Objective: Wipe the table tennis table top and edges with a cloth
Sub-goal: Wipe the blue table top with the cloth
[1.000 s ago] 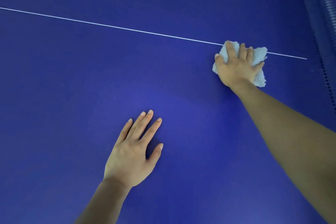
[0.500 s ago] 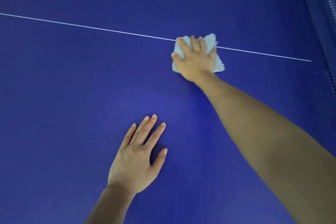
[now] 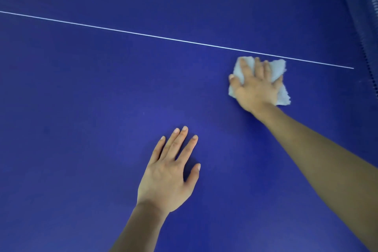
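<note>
The blue table tennis table top (image 3: 102,98) fills the view. A thin white line (image 3: 143,34) crosses it from the left edge down to the right. A crumpled white cloth (image 3: 281,71) lies just below that line at the right. My right hand (image 3: 255,86) lies spread on top of the cloth and presses it against the table, hiding most of it. My left hand (image 3: 169,174) rests flat on the table in the lower middle, fingers straight and slightly spread, holding nothing.
The dark net (image 3: 368,26) runs down the right edge of the view, close to the end of the white line. Bare blue surface stretches to the left and beyond the line.
My right hand slid the cloth left along the line, then back to the right and a little nearer to me. My left hand has stayed flat in about the same spot.
</note>
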